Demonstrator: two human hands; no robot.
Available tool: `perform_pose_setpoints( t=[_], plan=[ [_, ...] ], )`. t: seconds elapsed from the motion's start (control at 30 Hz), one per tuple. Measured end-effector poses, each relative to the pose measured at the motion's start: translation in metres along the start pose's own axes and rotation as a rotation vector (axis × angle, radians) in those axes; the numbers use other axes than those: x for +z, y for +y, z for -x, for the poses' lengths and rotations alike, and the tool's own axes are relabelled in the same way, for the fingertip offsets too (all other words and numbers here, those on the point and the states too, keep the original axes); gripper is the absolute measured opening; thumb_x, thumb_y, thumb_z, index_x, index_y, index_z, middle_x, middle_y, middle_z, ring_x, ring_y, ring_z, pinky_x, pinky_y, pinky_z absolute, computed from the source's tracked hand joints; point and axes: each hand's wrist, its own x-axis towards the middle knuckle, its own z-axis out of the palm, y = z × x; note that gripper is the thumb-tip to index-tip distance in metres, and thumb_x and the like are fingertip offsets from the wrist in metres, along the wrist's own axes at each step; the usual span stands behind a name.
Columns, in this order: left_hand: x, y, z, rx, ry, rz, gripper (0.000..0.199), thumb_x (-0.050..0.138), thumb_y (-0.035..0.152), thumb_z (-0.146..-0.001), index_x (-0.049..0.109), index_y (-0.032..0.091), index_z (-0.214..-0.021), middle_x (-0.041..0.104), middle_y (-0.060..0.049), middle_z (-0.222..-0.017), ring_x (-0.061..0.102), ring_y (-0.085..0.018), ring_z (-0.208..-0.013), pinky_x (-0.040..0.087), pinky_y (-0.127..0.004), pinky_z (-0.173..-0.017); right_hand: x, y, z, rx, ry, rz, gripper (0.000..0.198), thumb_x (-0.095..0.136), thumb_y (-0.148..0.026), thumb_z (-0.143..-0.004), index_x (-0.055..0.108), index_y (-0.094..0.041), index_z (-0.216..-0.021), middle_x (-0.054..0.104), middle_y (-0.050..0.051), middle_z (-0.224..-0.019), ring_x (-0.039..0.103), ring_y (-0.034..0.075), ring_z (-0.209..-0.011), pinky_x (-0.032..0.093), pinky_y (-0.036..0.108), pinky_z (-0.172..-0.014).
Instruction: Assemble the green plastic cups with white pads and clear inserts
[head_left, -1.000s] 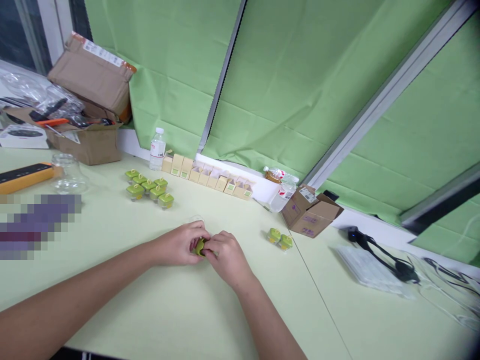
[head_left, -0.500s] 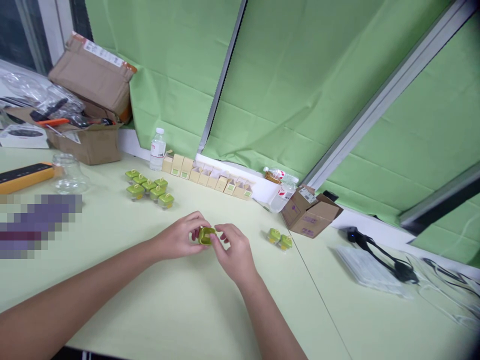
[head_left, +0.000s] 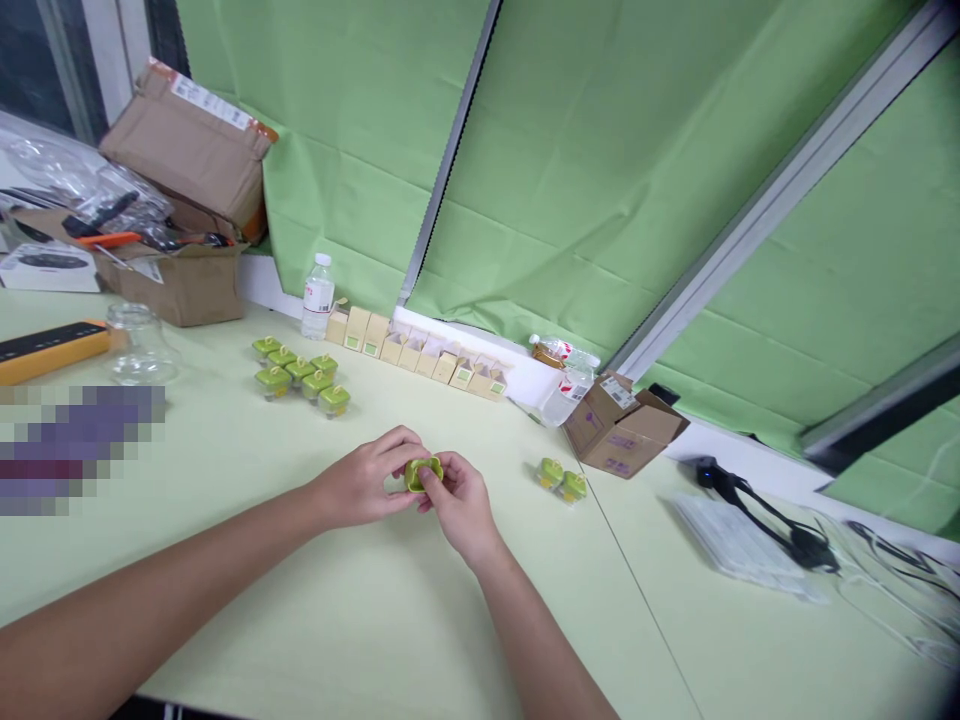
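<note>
A small green lid (head_left: 414, 478) is held above the table between my two hands, its hollow side towards me. My left hand (head_left: 366, 482) curls around its left edge with the fingertips on it. My right hand (head_left: 466, 505) pinches the lid from the right, thumb pressed into the hollow and fingers behind it. Several small clear containers with green lids (head_left: 301, 368) stand in a group beyond my left hand. Two more of the same containers (head_left: 562, 480) sit to the right of my right hand.
Small cream boxes (head_left: 412, 350) line the back edge, beside an upright water bottle (head_left: 318, 297). Bottles lie near an open carton (head_left: 624, 425). Left are a glass jar (head_left: 140, 345), an orange-black power strip (head_left: 56, 350) and a cardboard box (head_left: 202, 285). A headset (head_left: 765, 515) and cables lie right.
The green lid has shifted slightly right and tilted in my hands. My right hand has closed in on it, its fingers now behind the lid and the thumb inside.
</note>
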Motion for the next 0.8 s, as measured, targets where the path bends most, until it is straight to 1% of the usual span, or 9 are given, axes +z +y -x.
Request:
perform_pose_setpoints(
  t=[0.13,0.23,0.33,0.47,0.63,0.67,0.7,0.8],
  plan=[
    [0.001,0.001,0.001,0.015,-0.003,-0.022,0.03,0.057,0.009,-0.083,0.055,0.022,-0.11,0.052,-0.005,-0.104,0.056,-0.013,-0.082,0.049,-0.026,-0.075,0.0,0.003,0.0,-0.011,-0.004,0.017,0.026,0.068,-0.042,-0.081,0.057,-0.019,-0.086,0.063,0.0,-0.076,0.059,0.013,-0.06,0.053,0.027,-0.054],
    [0.003,0.0,0.002,0.039,-0.009,-0.046,0.034,0.056,0.007,-0.081,0.053,0.022,-0.112,0.052,-0.005,-0.105,0.057,-0.014,-0.084,0.049,-0.026,-0.076,0.001,0.004,0.001,-0.044,0.024,0.067,0.022,0.065,-0.039,-0.082,0.054,-0.02,-0.084,0.062,-0.001,-0.072,0.055,0.012,-0.057,0.048,0.024,-0.051],
    [0.005,-0.004,0.003,0.066,-0.021,-0.062,0.037,0.056,0.005,-0.08,0.053,0.022,-0.113,0.052,-0.006,-0.107,0.057,-0.015,-0.088,0.049,-0.027,-0.078,0.002,0.005,0.002,-0.088,0.064,0.13,0.017,0.063,-0.034,-0.083,0.053,-0.02,-0.081,0.061,-0.001,-0.071,0.054,0.012,-0.059,0.045,0.024,-0.054],
    [0.005,-0.002,0.003,0.075,-0.007,-0.041,0.037,0.056,0.006,-0.081,0.053,0.021,-0.115,0.052,-0.006,-0.108,0.056,-0.014,-0.083,0.049,-0.027,-0.075,0.002,0.006,0.002,-0.087,0.091,0.151,0.013,0.061,-0.031,-0.083,0.054,-0.02,-0.081,0.061,-0.001,-0.072,0.056,0.013,-0.063,0.044,0.025,-0.058],
    [0.001,0.004,0.001,0.013,-0.02,-0.005,0.054,0.061,0.009,-0.078,0.047,0.02,-0.129,0.054,-0.009,-0.118,0.055,-0.014,-0.083,0.05,-0.028,-0.077,-0.001,-0.002,0.001,-0.099,0.085,0.082,0.015,0.064,-0.031,-0.08,0.054,-0.019,-0.081,0.06,-0.001,-0.074,0.054,0.013,-0.065,0.043,0.026,-0.061],
    [0.001,0.001,0.0,0.009,-0.013,-0.007,0.052,0.06,0.009,-0.079,0.048,0.02,-0.129,0.055,-0.009,-0.117,0.055,-0.015,-0.084,0.05,-0.028,-0.077,-0.001,-0.004,0.001,-0.103,0.078,0.067,0.016,0.064,-0.031,-0.08,0.054,-0.019,-0.081,0.06,-0.001,-0.074,0.053,0.013,-0.065,0.043,0.026,-0.062],
    [0.002,-0.002,0.0,0.018,0.0,-0.015,0.046,0.058,0.008,-0.081,0.052,0.02,-0.125,0.058,-0.008,-0.113,0.056,-0.015,-0.085,0.049,-0.027,-0.076,-0.001,-0.006,0.002,-0.105,0.07,0.057,0.016,0.064,-0.031,-0.08,0.054,-0.019,-0.081,0.059,-0.001,-0.073,0.052,0.013,-0.064,0.042,0.026,-0.062],
    [0.003,-0.015,0.001,0.084,0.05,-0.045,0.019,0.054,0.009,-0.087,0.065,0.019,-0.099,0.066,-0.005,-0.093,0.059,-0.016,-0.085,0.047,-0.026,-0.074,0.003,-0.008,0.005,-0.108,0.047,0.044,0.017,0.065,-0.032,-0.08,0.054,-0.019,-0.081,0.057,-0.002,-0.071,0.049,0.012,-0.062,0.041,0.026,-0.06]
  ],
)
